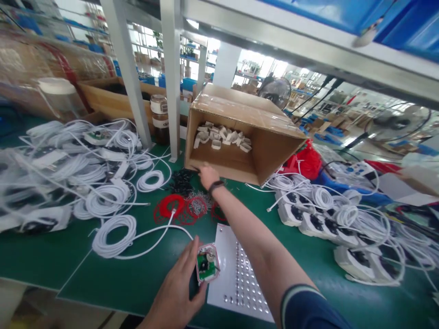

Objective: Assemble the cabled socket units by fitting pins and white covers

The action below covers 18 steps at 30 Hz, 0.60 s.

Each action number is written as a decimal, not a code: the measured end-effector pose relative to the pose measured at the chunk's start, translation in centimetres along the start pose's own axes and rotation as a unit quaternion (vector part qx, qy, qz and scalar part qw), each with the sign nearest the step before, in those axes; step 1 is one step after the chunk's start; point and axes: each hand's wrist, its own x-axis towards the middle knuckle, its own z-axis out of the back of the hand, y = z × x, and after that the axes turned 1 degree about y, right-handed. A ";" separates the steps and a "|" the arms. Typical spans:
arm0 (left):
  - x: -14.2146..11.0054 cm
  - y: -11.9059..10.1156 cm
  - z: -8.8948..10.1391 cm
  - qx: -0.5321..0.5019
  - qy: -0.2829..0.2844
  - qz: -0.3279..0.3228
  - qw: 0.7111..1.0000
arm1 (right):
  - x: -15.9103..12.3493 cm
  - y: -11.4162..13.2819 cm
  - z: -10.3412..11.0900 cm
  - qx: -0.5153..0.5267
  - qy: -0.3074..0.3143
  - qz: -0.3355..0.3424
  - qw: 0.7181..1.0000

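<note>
Though loosely curled, left hand [178, 285] around 1 white-rimmed circuit board [207, 266].

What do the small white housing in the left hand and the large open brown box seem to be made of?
The small white housing looks like smooth moulded plastic, judging by its even rim and cut corners, though painted metal is possible. The large open brown box looks like matt corrugated cardboard: flat tan walls, raw-cut edges, and shiny clear tape across its top.
</note>
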 end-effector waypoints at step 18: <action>0.7 -0.7 0.6 -0.033 0.043 0.011 0.998 | -16.2 -2.5 2.9 0.384 -0.013 -0.040 0.922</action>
